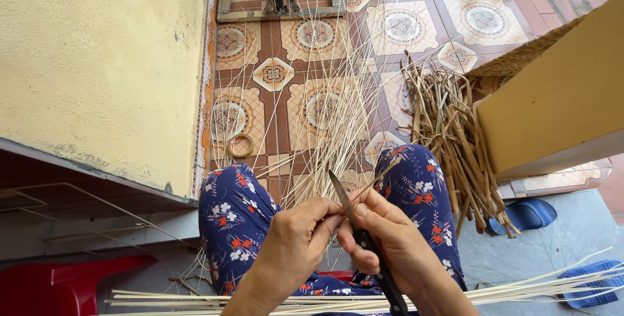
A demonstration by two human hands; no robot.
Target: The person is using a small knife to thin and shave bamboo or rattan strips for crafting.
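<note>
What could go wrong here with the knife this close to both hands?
The knife blade points up between the left hand and right hand, and the left fingertips pinch the strip right beside its edge; a slip might cut them. The work sits over the lap, so a dropped blade could hit the legs. Loose strips on the floor fan out ahead and might snag the held one.

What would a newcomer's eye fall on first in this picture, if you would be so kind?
Probably the knife at bottom centre: the right hand grips its dark handle, blade up, against a thin strip pinched by the left hand. Beyond them, pale strips fan out over the patterned floor tiles. A heap of rough brown offcuts lies beside the right knee.
</note>
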